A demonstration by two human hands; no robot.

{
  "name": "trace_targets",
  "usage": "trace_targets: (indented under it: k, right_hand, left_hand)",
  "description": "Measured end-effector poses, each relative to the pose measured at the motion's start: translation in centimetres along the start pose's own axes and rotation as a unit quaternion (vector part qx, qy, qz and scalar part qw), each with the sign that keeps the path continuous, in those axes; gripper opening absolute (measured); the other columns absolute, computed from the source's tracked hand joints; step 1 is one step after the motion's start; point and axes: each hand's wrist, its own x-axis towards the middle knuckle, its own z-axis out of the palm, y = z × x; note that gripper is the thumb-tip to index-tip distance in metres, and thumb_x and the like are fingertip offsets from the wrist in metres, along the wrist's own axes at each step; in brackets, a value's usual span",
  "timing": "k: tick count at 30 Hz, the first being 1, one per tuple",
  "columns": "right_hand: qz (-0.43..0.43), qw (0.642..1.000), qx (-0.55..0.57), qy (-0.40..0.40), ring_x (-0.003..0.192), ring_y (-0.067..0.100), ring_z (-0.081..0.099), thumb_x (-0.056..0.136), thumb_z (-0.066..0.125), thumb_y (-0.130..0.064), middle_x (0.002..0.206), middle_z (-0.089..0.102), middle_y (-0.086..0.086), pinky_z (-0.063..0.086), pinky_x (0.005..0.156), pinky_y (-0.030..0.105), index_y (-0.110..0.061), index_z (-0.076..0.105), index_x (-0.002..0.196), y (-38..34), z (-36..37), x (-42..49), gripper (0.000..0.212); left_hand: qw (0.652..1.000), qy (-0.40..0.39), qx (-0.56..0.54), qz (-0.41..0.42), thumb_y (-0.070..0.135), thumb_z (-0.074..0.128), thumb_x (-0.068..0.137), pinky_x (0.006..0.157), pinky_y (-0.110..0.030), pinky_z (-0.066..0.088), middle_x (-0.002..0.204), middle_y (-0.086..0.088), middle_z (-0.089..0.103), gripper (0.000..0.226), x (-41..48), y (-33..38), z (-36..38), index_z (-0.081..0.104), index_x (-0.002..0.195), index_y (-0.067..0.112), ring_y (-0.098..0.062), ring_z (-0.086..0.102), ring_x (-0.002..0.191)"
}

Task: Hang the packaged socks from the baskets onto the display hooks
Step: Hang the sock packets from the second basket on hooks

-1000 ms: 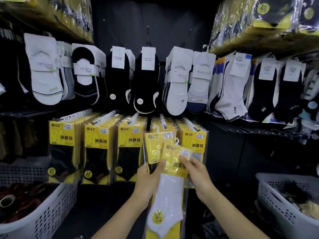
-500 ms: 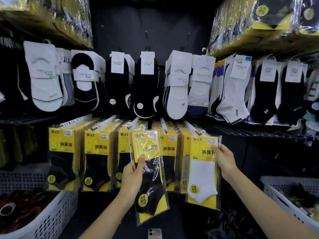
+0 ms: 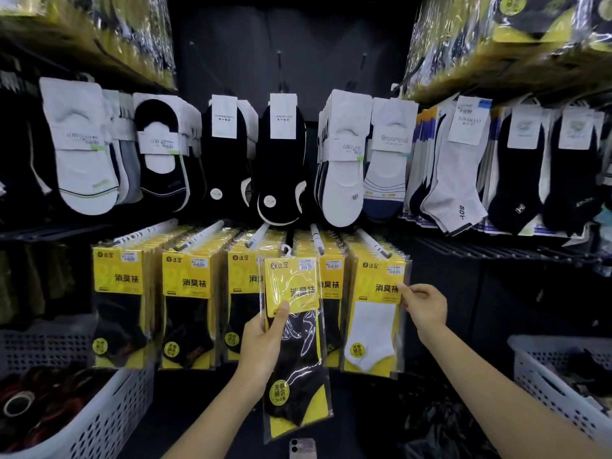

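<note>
My left hand (image 3: pixel 263 342) grips a clear yellow-carded package with a black sock (image 3: pixel 298 366), held upright in front of the middle hooks; its small white hanger sits just below a white display hook (image 3: pixel 316 235). The white sock package (image 3: pixel 371 332) hangs at the front of the rightmost hook (image 3: pixel 374 243). My right hand (image 3: pixel 427 306) pinches that package's right edge with thumb and forefinger. Rows of matching yellow packages (image 3: pixel 188 293) fill the other hooks.
A white slotted basket (image 3: pixel 109 422) with dark goods stands at the lower left, another basket (image 3: pixel 536 369) at the lower right. Unpackaged socks hang on a rail above. Wrapped yellow stock sits on top shelves. A phone (image 3: pixel 302 448) lies at the bottom edge.
The two packages were held together a second ago. My right hand carried the white sock package right onto the rightmost hook, where it hangs. My left hand lifted the black sock package slightly.
</note>
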Motion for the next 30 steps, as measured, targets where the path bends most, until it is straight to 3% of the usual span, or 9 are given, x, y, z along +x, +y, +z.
trace_targets:
  k: [2, 5, 8, 12, 15, 18, 21, 24, 30]
  right_hand:
    - [0.005, 0.998, -0.027, 0.054, 0.082, 0.023, 0.057, 0.081, 0.075, -0.023, 0.081, 0.057, 0.002, 0.048, 0.074, 0.037, -0.010, 0.056, 0.088, 0.4, -0.4, -0.8, 0.024]
    - [-0.014, 0.999, 0.006, 0.039, 0.083, 0.024, 0.058, 0.086, 0.070, -0.022, 0.082, 0.058, 0.003, 0.051, 0.079, 0.039, -0.011, 0.055, 0.087, 0.6, -0.7, -2.8, 0.018]
    - [-0.030, 0.995, 0.046, -0.077, 0.084, 0.018, 0.063, 0.093, 0.059, -0.030, 0.090, 0.064, 0.004, 0.053, 0.076, 0.030, -0.012, 0.061, 0.098, -0.2, -0.6, -5.9, 0.019]
    - [0.007, 0.965, 0.091, -0.247, 0.090, 0.009, 0.069, 0.094, 0.054, -0.040, 0.095, 0.073, -0.004, 0.052, 0.067, 0.017, -0.019, 0.066, 0.103, -1.3, -0.5, -9.3, 0.026]
    - [-0.006, 0.961, 0.103, -0.256, 0.090, 0.004, 0.070, 0.091, 0.062, -0.031, 0.093, 0.075, -0.012, 0.051, 0.068, 0.013, -0.024, 0.068, 0.100, -1.2, -1.1, -9.8, 0.014]
    - [-0.005, 0.969, 0.139, -0.203, 0.098, 0.020, 0.069, 0.092, 0.059, -0.021, 0.104, 0.073, 0.004, 0.053, 0.087, 0.034, -0.012, 0.067, 0.109, -1.0, -2.6, -9.0, 0.020]
    - [-0.006, 0.980, 0.142, -0.140, 0.099, 0.027, 0.067, 0.095, 0.055, -0.017, 0.105, 0.071, 0.011, 0.051, 0.094, 0.044, -0.008, 0.065, 0.105, -0.9, -4.0, -7.6, 0.016]
    - [-0.011, 0.989, 0.117, -0.094, 0.100, 0.030, 0.066, 0.096, 0.053, -0.017, 0.102, 0.071, 0.012, 0.049, 0.096, 0.048, -0.013, 0.065, 0.095, -1.5, -4.5, -5.8, 0.013]
    - [-0.068, 0.990, 0.048, -0.111, 0.091, 0.023, 0.065, 0.096, 0.051, -0.011, 0.101, 0.069, 0.012, 0.050, 0.081, 0.033, -0.008, 0.064, 0.099, -2.8, -3.0, -3.3, 0.014]
  left_hand:
    - [1.000, 0.007, -0.007, -0.011, 0.047, 0.055, 0.088, 0.059, -0.020, 0.033, 0.067, -0.001, 0.037, 0.043, -0.3, 0.0, 0.2, 0.037, 0.067, 0.015, -0.010, 0.037, 0.062]
    - [1.000, -0.007, -0.023, -0.002, 0.044, 0.055, 0.089, 0.057, -0.020, 0.034, 0.050, 0.011, 0.037, 0.040, -0.8, -0.2, 0.5, 0.040, 0.062, 0.018, -0.009, 0.037, 0.052]
    - [0.997, -0.056, -0.045, 0.016, 0.039, 0.055, 0.091, 0.058, -0.009, 0.042, 0.064, 0.018, 0.062, 0.013, -1.5, -0.2, 1.8, 0.061, 0.083, 0.031, 0.003, 0.059, 0.061]
    - [0.993, -0.105, -0.040, 0.028, 0.033, 0.057, 0.092, 0.044, -0.005, 0.035, 0.041, 0.019, 0.051, 0.020, -2.3, 0.2, 4.9, 0.063, 0.084, 0.015, 0.006, 0.049, 0.042]
    - [0.991, -0.128, -0.033, 0.036, 0.035, 0.060, 0.089, 0.052, -0.007, 0.039, 0.060, 0.017, 0.064, 0.018, -2.6, 0.3, 7.0, 0.066, 0.095, 0.019, 0.006, 0.057, 0.057]
    - [0.987, -0.153, -0.045, 0.020, 0.032, 0.062, 0.088, 0.060, -0.004, 0.043, 0.092, 0.012, 0.067, 0.029, -2.3, 0.7, 8.5, 0.058, 0.114, 0.020, 0.004, 0.062, 0.079]
    - [0.978, -0.206, -0.033, -0.018, 0.037, 0.059, 0.090, 0.065, -0.002, 0.043, 0.115, 0.010, 0.060, 0.049, -2.0, 1.5, 9.8, 0.043, 0.134, 0.024, 0.010, 0.055, 0.090]
    - [0.966, -0.256, -0.017, -0.024, 0.041, 0.052, 0.093, 0.097, -0.018, 0.039, 0.141, 0.001, 0.046, 0.058, -1.5, 2.1, 11.3, 0.033, 0.145, 0.023, -0.007, 0.046, 0.122]
    - [0.973, -0.219, -0.058, -0.049, 0.039, 0.054, 0.092, 0.093, -0.021, 0.038, 0.138, -0.001, 0.048, 0.056, -0.5, 1.5, 13.1, 0.034, 0.142, 0.021, -0.008, 0.046, 0.116]
